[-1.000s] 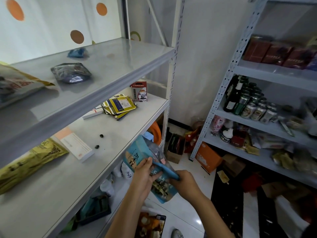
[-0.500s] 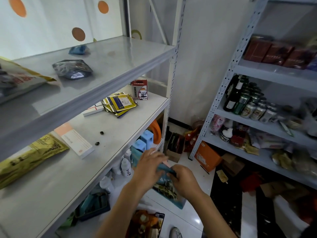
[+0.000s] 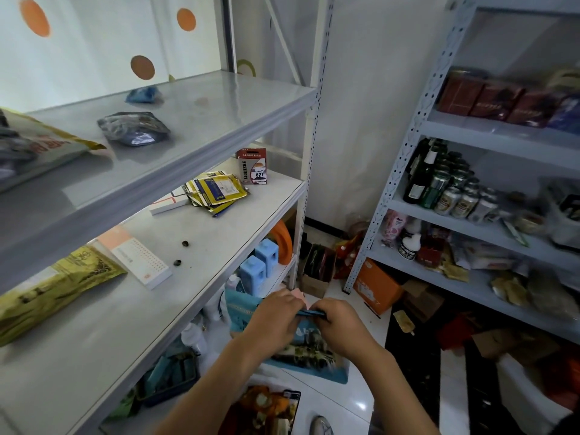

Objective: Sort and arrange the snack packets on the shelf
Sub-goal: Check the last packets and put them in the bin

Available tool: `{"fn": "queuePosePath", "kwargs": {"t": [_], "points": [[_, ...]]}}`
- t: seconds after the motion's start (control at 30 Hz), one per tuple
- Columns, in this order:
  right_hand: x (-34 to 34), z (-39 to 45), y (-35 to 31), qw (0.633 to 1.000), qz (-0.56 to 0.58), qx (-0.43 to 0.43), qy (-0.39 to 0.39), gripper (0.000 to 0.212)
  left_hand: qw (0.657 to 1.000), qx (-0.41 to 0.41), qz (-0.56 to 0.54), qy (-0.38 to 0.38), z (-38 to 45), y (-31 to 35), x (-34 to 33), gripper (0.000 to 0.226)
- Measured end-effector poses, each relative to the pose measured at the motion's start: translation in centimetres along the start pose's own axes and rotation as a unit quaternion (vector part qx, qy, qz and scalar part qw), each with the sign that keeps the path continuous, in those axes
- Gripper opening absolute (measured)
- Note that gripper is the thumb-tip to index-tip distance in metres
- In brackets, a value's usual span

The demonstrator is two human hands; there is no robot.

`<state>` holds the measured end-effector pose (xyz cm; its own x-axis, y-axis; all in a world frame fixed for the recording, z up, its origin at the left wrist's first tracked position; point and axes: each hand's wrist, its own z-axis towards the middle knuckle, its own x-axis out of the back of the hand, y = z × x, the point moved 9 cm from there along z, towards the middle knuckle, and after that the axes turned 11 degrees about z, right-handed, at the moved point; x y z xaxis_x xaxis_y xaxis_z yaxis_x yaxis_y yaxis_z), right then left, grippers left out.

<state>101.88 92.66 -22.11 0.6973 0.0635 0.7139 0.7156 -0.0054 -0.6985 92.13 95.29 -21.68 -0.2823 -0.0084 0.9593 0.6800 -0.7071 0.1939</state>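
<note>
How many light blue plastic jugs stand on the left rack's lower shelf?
2. One light blue plastic jug stands nearer the camera; the second jug is right behind it, beside an orange object. The shelf above may hide more.

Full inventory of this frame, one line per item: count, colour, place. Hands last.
teal snack packet: 1, teal with a picture, held in front of the near rack
silver-blue packet: 1, top shelf
small blue packet: 1, top shelf, further back
white-and-yellow bag: 1, top shelf, left edge
gold packet: 1, middle shelf, left
white-and-peach box: 1, middle shelf
yellow-blue sachets: a pile, middle shelf
lighters box: 1, red and white, behind the sachets
blue jugs: 2, lower shelf
cans: many, silver and green, right rack
dark bottle: 1, left of the cans
red boxes: a row, right rack, top
orange carton: 1, floor
left hand: grips the teal packet's top edge
right hand: grips the same edge
</note>
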Motion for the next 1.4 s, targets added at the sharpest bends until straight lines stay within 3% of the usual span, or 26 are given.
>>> {"fn": "queuePosePath", "kwargs": {"t": [0.33, 0.53, 0.7, 0.87, 1.03, 1.3, 1.4], "points": [[3.0, -1.5, -3.2, 0.999, 0.033, -0.020, -0.014, 0.023, 0.999, -0.006, -0.018, 0.045, -2.6, -3.2, 3.6, 0.017], [5.6, -2.8, -5.3, 0.998, 0.064, 0.014, 0.025, 0.022, 0.998, 0.001, -0.017, 0.061, -3.8, -5.2, 6.0, 0.026], [5.7, -3.9, -6.3, 0.997, 0.062, 0.026, 0.038, 0.021, 0.999, 0.043, -0.011, 0.022, -6.4, -7.8, 6.5, 0.041], [4.3, -5.3, -6.9, 0.997, 0.059, 0.036, 0.034, 0.026, 0.997, 0.077, 0.005, -0.006, -10.2, -9.8, 6.0, 0.030], [2.8, -5.7, -7.6, 0.998, 0.049, 0.028, 0.022, 0.022, 0.993, 0.114, 0.021, -0.033, -14.0, -10.2, 4.4, 0.039], [0.6, -4.6, -7.9, 0.995, 0.061, 0.071, 0.027, 0.014, 0.973, 0.212, 0.093, -0.004, -18.7, -9.8, 3.7, 0.054], [0.2, -4.9, -7.4, 0.993, 0.049, 0.099, 0.036, 0.012, 0.972, 0.206, 0.106, 0.029, -20.2, -8.5, 3.7, 0.060]]}}
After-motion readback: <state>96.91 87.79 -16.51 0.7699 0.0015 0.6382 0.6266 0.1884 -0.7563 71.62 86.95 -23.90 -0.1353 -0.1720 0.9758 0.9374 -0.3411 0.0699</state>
